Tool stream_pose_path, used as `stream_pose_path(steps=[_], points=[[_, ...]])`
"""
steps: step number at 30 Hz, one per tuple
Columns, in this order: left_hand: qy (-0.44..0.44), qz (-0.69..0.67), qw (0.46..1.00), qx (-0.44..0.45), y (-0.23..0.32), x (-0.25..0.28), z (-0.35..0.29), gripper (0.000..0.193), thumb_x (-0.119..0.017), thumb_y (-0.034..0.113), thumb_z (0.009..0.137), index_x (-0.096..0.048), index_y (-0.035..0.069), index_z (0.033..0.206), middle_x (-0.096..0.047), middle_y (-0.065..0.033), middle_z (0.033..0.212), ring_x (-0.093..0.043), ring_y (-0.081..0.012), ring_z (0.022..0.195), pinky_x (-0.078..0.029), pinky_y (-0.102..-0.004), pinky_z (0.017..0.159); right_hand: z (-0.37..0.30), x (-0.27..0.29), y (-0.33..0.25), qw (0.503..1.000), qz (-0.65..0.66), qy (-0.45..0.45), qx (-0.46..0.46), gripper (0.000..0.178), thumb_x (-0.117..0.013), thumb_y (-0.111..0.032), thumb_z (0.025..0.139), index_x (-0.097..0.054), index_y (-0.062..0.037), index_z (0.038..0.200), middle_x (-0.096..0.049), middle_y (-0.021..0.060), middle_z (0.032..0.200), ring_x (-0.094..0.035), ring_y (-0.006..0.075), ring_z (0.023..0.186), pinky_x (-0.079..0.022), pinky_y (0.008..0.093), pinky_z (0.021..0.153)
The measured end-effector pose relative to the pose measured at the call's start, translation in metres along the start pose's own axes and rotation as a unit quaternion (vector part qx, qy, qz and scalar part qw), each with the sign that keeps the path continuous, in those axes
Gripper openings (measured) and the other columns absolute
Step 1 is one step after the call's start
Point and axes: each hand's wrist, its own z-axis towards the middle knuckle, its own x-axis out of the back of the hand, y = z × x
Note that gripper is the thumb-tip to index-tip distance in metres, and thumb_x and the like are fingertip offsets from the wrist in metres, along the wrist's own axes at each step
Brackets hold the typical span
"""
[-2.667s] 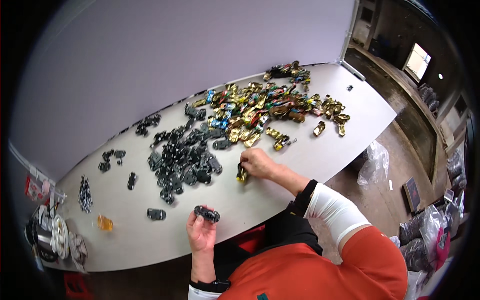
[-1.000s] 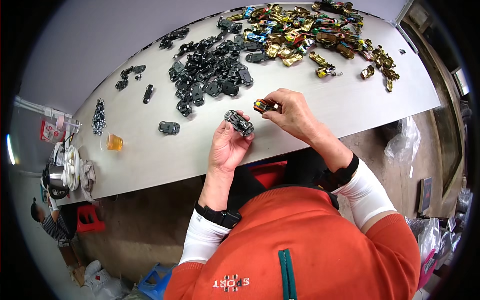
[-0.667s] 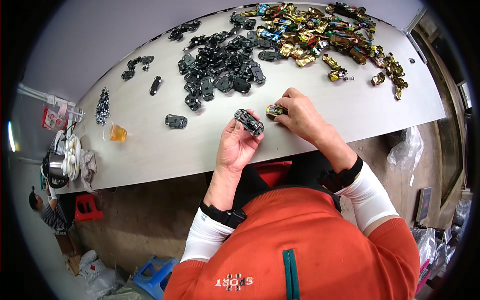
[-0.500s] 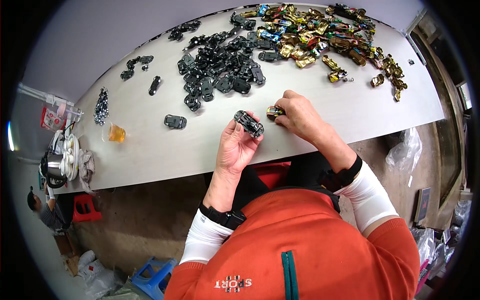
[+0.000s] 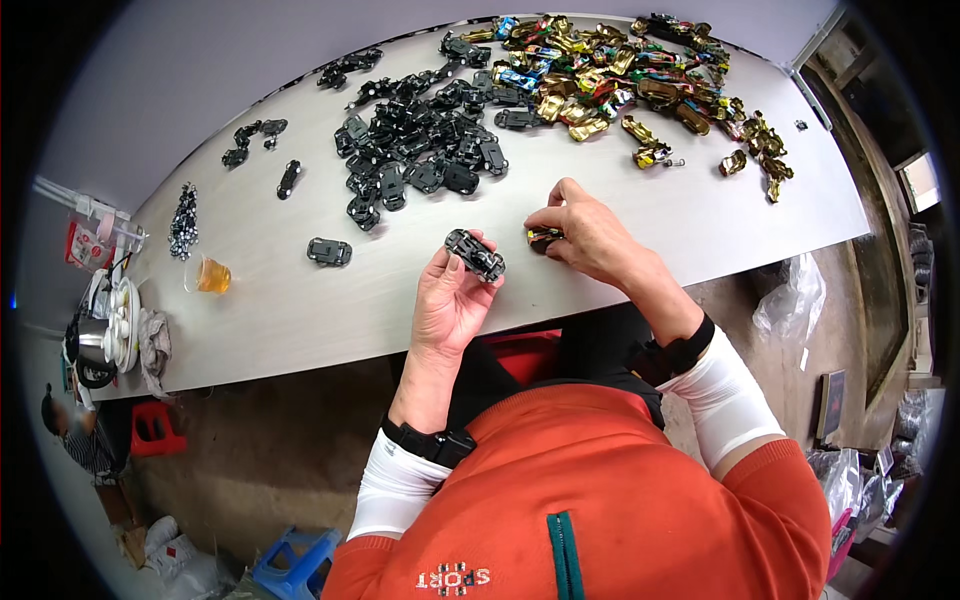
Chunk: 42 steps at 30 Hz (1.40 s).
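Note:
Between the fingers and thumb of my left hand is a black toy car chassis, held up over the table's near part. To its right, my right hand is closed on a small colourful toy car body, mostly covered by the fingers, low over the tabletop. Ahead lies a heap of black toy car chassis. Beside it, at the far right, spreads a pile of gold and coloured toy car bodies. One single black chassis rests left of my left hand.
A cup of amber drink stands on the table at left, near a cluster of small wheel parts. A tray with white cups and a cloth sit at the left edge. A person is beyond, by a red stool.
The whole view has shifted slightly, so things appear further left. The coloured car body in my right hand has turned and shows less between the fingers. My left hand keeps the chassis.

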Motion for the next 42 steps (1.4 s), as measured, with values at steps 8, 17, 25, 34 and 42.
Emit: stream_pose_path(steps=[8, 17, 25, 34, 42], points=[[-0.006, 0.006, 1.0, 0.005, 0.001, 0.002, 0.001, 0.036, -0.058, 0.016, 0.09, -0.049, -0.002, 0.12, -0.057, -0.0155, 0.112, -0.061, -0.0234, 0.092, -0.054, -0.035, 0.076, -0.005, 0.01, 0.027, 0.991, 0.045, 0.066, 0.11, 0.033, -0.056, 0.009, 0.075, -0.069, -0.0096, 0.098, -0.052, 0.017, 0.117, -0.058, 0.0326, 0.095, -0.048, 0.0354, 0.082], [0.001, 0.002, 1.0, -0.009, 0.0, 0.001, 0.0, 0.034, -0.057, 0.016, 0.091, -0.051, -0.002, 0.119, -0.059, -0.0156, 0.11, -0.061, -0.0222, 0.091, -0.054, -0.0337, 0.076, 0.03, 0.005, 0.005, 0.989, -0.025, 0.144, 0.001, 0.042, -0.082, -0.027, 0.061, -0.064, 0.0034, 0.083, -0.063, 0.0191, 0.082, -0.061, 0.0347, 0.078, -0.049, 0.0403, 0.071], [-0.01, -0.007, 1.0, -0.019, -0.003, 0.002, -0.001, 0.032, -0.057, 0.013, 0.09, -0.051, -0.002, 0.118, -0.059, -0.0148, 0.109, -0.061, -0.021, 0.092, -0.054, -0.0322, 0.077, 0.038, -0.015, 0.009, 0.992, -0.04, 0.105, 0.055, 0.028, -0.074, -0.016, 0.071, -0.064, 0.0042, 0.088, -0.062, 0.0173, 0.079, -0.061, 0.0276, 0.07, -0.049, 0.0355, 0.062], [-0.005, 0.031, 0.999, -0.031, -0.002, 0.002, -0.003, 0.032, -0.057, 0.013, 0.09, -0.052, -0.001, 0.118, -0.06, -0.0131, 0.109, -0.062, -0.0192, 0.096, -0.054, -0.0301, 0.081, -0.012, 0.004, -0.046, 0.898, 0.438, 0.011, -0.038, 0.016, -0.06, -0.004, 0.087, -0.058, 0.0071, 0.098, -0.062, 0.0074, 0.072, -0.059, 0.0092, 0.06, -0.051, 0.0224, 0.051], [0.016, 0.051, 0.998, -0.042, -0.002, -0.005, -0.002, 0.028, -0.061, 0.011, 0.088, -0.056, 0.001, 0.114, -0.062, -0.0109, 0.107, -0.061, -0.0165, 0.093, -0.052, -0.028, 0.079, -0.011, -0.004, -0.046, 0.913, 0.405, 0.001, -0.046, 0.016, -0.062, -0.001, 0.084, -0.059, 0.0073, 0.098, -0.063, 0.008, 0.074, -0.059, 0.0095, 0.059, -0.051, 0.023, 0.053]])
